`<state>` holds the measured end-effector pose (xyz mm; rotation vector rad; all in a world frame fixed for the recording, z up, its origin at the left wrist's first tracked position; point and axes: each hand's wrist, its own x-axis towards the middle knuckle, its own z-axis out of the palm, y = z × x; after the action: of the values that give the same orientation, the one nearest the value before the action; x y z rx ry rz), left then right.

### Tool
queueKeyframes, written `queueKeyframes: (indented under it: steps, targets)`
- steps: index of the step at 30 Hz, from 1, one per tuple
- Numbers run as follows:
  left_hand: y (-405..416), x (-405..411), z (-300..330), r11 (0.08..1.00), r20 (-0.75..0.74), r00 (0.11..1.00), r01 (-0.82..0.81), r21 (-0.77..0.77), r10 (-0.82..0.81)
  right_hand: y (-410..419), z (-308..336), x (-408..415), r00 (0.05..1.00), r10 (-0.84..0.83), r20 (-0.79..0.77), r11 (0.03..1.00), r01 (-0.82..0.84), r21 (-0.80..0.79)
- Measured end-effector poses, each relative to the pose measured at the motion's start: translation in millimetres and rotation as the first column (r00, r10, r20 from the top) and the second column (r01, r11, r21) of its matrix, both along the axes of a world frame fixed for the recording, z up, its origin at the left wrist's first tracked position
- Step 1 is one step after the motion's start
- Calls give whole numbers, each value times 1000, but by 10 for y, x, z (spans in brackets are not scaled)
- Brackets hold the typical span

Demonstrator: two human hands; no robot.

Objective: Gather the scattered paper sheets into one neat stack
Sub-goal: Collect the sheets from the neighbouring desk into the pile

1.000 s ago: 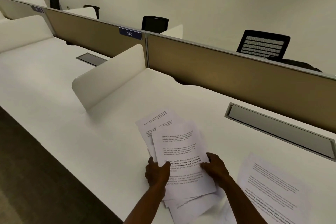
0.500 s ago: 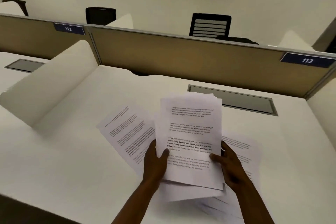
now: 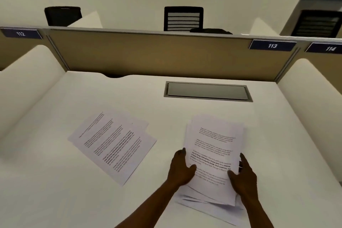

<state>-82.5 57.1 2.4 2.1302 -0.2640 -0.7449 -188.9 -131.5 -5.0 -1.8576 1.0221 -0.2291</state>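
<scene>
Left hand (image 3: 182, 169) & right hand (image 3: 243, 176) grip printed paper stack (image 3: 212, 153) by its side edges, lower right of frame; 2 loose sheets (image 3: 112, 144) lie centre-left on white desk (image 3: 55, 181)

hands 2 (image 3: 182, 169) | paper piles 2 (image 3: 212, 146) | chairs 3 (image 3: 183, 18) | number plates 3 (image 3: 272, 45)

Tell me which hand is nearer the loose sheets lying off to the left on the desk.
Left. The left hand grips the held stack's left edge, just right of the loose sheets; the right hand holds the far edge.
</scene>
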Motion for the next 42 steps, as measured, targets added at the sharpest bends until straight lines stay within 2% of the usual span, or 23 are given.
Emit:
queueKeyframes:
  steps: [3,7,11,16,26,42]
  targets:
    - [-16,-153,-113,1000,48,999,9,15,-10,12,-67,-32,1000,12,-28,990,-15,-137]
    - [-38,-255,-198,999,114,993,27,27,-30,13,-151,-42,996,41,-81,968,-60,-244]
    - [-58,-252,-243,998,183,983,-41,37,33,-74,-243,-69,984,103,-148,916,-152,-371]
    - [-70,-265,-301,995,206,976,-86,45,75,-220,-338,-70,966,178,-187,893,-238,-381]
    - [81,-378,-380,990,176,974,-134,-45,140,-263,-462,-31,991,134,-3,915,-125,-382]
    - [113,-433,-565,997,413,910,-60,38,39,-250,-507,-49,982,187,-36,866,-182,-465]
